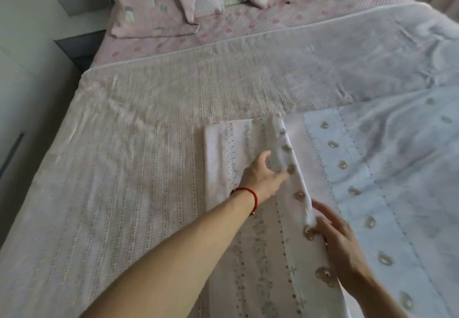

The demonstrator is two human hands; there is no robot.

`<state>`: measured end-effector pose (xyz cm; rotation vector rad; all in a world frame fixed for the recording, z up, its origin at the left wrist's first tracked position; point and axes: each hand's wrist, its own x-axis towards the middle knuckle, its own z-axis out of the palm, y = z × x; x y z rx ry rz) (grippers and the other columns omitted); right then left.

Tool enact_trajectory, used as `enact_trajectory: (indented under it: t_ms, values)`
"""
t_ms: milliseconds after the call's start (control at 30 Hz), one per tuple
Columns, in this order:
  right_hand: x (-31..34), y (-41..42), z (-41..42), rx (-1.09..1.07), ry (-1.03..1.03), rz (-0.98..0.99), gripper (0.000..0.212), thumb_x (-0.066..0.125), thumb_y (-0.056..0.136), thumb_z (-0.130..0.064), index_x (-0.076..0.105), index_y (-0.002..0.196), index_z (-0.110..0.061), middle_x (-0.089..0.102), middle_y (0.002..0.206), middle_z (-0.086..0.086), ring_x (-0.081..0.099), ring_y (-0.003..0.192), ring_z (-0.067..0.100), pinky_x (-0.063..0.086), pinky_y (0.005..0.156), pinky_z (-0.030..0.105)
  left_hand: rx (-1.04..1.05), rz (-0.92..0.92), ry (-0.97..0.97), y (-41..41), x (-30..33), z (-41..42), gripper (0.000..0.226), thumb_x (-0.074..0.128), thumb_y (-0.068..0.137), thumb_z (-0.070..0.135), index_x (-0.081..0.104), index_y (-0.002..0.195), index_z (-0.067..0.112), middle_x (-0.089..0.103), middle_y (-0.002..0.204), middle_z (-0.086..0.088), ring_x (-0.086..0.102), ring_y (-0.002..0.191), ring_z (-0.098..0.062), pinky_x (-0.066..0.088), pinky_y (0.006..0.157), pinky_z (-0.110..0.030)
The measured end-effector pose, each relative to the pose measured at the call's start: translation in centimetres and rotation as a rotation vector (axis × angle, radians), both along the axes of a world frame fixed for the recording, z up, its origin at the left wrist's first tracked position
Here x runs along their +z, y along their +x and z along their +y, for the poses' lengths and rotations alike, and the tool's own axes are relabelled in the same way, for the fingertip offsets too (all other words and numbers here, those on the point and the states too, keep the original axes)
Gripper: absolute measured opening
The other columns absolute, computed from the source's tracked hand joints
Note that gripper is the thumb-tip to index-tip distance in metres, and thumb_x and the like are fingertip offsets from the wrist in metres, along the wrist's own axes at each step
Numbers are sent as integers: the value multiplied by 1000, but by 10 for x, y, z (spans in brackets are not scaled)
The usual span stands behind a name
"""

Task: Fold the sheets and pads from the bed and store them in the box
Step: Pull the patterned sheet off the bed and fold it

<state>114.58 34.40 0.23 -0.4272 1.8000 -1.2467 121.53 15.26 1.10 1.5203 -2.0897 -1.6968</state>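
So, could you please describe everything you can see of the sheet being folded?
The sheet is thin, whitish-pink cotton-looking cloth printed with dotted stripes and a row of round flower-like motifs. It lies on the bed, partly folded into a long band. The left hand grips its raised fold; the right hand pinches the same edge nearer the camera.

Pale patterned sheet [250,193], seemingly part-folded, lies on the bed

The sheet [250,143] is thin matt printed cloth, the pad [139,124] beneath a coarser woven cloth with ribbed texture, the pillows [149,17] soft matt cotton.
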Motion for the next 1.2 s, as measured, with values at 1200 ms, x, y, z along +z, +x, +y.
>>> enact_trajectory:
  t_ms: [1200]
  values:
    - [-72,-16,17,311,521,-9,48,78,80,-61,72,104,-20,78,86,3,74,70,17,58,61,32,459,-166,371,194,-94,89,69,79,63,75,63,117,34,74,110,7,71,103,-16,59,91,-46]
